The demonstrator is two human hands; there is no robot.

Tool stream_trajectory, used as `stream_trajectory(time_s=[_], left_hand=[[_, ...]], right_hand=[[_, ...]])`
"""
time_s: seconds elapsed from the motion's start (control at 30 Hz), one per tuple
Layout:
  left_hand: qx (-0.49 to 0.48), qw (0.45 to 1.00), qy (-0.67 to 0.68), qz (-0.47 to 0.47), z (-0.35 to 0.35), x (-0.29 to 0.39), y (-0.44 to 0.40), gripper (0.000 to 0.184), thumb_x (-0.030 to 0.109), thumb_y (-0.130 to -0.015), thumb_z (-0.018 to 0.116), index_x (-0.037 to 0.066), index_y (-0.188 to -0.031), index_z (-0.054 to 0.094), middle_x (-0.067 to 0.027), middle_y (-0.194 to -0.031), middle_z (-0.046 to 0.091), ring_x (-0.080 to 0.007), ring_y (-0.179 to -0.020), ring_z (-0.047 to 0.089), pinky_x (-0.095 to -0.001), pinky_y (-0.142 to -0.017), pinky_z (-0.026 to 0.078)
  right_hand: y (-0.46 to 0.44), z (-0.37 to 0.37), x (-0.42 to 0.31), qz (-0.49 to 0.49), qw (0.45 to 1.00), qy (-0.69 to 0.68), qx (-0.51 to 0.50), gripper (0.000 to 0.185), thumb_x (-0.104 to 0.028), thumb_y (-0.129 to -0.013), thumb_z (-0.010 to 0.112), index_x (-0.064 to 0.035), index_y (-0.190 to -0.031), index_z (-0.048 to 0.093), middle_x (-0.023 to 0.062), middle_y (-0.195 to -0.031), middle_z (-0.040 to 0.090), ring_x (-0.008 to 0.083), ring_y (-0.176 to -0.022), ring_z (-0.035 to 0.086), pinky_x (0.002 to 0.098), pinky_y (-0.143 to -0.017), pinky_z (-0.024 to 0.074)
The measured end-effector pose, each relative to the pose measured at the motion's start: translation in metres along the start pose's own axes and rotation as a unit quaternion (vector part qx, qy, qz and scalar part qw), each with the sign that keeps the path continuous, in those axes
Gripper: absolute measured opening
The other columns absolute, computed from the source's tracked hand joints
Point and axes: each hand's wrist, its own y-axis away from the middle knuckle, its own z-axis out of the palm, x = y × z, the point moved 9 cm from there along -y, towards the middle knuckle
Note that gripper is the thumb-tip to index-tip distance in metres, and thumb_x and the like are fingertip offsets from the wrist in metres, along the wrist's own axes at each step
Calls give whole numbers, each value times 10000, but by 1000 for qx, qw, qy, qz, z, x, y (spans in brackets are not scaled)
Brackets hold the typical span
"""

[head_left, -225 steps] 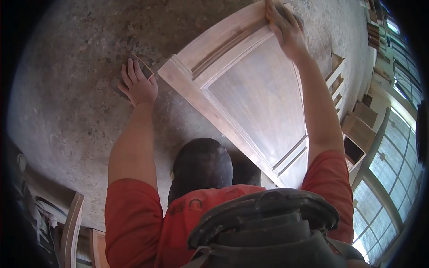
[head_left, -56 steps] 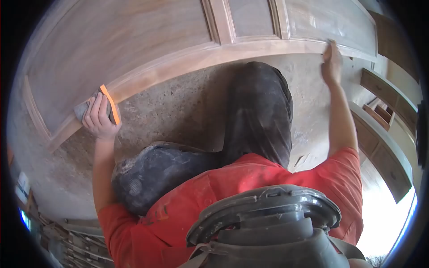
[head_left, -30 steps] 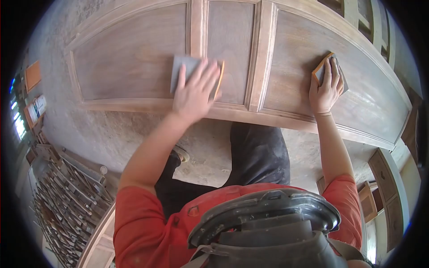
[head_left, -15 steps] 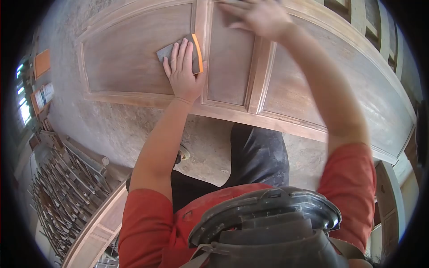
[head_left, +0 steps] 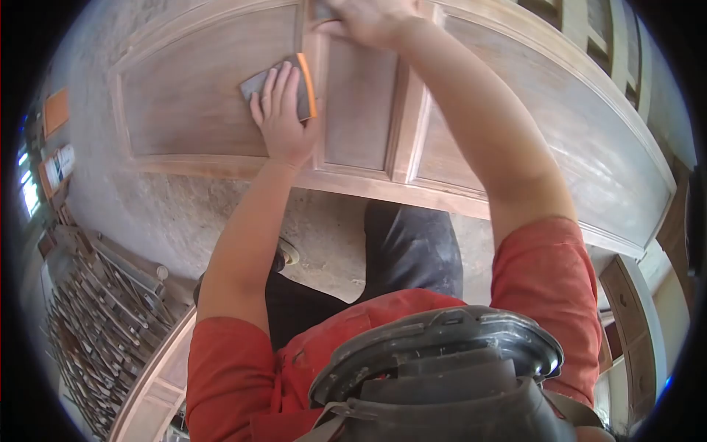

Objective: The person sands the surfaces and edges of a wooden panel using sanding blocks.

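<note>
My left hand point(head_left: 280, 118) lies over a grey sanding pad point(head_left: 254, 82) with an orange edge, its fingers stretched across the pad. It rests on the panelled wooden door point(head_left: 368, 103), beside an upright divider. My right hand point(head_left: 372, 18) reaches to the far part of the door, at the top edge of the view. Its fingers are bent down over a greyish piece that is partly hidden and cut off by the frame, so I cannot make out what it is.
A bundle of thin sticks or rods point(head_left: 103, 331) lies at the lower left, near another framed wooden piece point(head_left: 158, 390). More panelled woodwork point(head_left: 630, 324) stands at the right. Slatted wood point(head_left: 600, 37) lies beyond the door. The concrete floor point(head_left: 331, 243) shows below it.
My right hand has moved left across the narrow middle panel towards the divider. My left hand and the sanding pad keep their place on the door; the whole view has shifted slightly.
</note>
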Motion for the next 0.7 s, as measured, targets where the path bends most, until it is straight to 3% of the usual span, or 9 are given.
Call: stream_trajectory(time_s=[0.07,0.13,0.17,0.23,0.3,0.37,0.43,0.53,0.7], left_hand=[[8,1000,5,2,0,0,-2,642,280,-863,648,57,-1426,432,-103,-1489,431,-296,-1412,331,-540,-1137,134],[12,1000,2,3,1,-1,-2,641,299,-866,640,63,-1424,431,-94,-1489,434,-296,-1409,337,-554,-1129,141],[11,1000,-7,3,1,-1,-1,639,318,-870,632,69,-1423,430,-86,-1489,436,-295,-1405,343,-568,-1121,148],[0,1000,-10,7,2,1,1,645,311,-875,628,71,-1433,412,-87,-1501,418,-297,-1409,335,-569,-1124,147],[8,999,-50,13,5,1,-2,649,302,-874,631,76,-1438,404,-88,-1500,418,-297,-1408,337,-571,-1125,148],[12,997,-70,24,7,12,-14,637,331,-876,638,76,-1421,430,-88,-1486,432,-300,-1405,339,-549,-1128,161],[36,990,-8,134,3,63,-37,616,312,-922,581,62,-1451,389,-113,-1492,420,-294,-1420,322,-533,-1131,201],[-78,961,-14,264,52,162,-91,589,341,-949,548,97,-1462,392,-65,-1502,418,-251,-1429,313,-554,-1133,214],[-83,923,-80,366,91,225,-149,568,429,-954,483,110,-1423,470,-28,-1499,433,-190,-1437,280,-507,-1163,162]], right_hand=[[50,-25,52,143,986,6,-89,754,-558,-925,474,-92,-1495,309,87,-1551,328,269,-1430,283,447,-1165,207],[120,-42,107,197,974,69,-88,775,-553,-903,511,-109,-1500,290,96,-1527,359,271,-1425,286,458,-1167,191],[149,-71,119,212,969,121,-29,619,-456,-908,551,-102,-1404,441,104,-1442,457,298,-1364,386,442,-1131,285],[211,-78,178,229,964,133,1,636,-357,-889,641,-134,-1437,406,122,-1446,455,304,-1355,390,438,-1140,269],[285,-98,229,308,935,172,31,673,-505,-941,530,-139,-1476,348,110,-1504,393,301,-1382,356,437,-1151,242],[359,-114,264,362,900,224,95,705,-573,-944,471,-127,-1478,355,101,-1526,366,288,-1421,305,422,-1171,210],[417,-121,296,496,833,205,136,732,-596,-945,441,-116,-1488,342,87,-1549,337,289,-1429,292,421,-1169,207],[410,-126,289,514,823,205,128,746,-620,-939,417,-120,-1488,348,75,-1553,335,287,-1433,284,423,-1169,201],[408,-128,285,524,817,198,133,739,-630,-933,408,-139,-1483,363,58,-1555,334,282,-1439,271,420,-1169,195]])
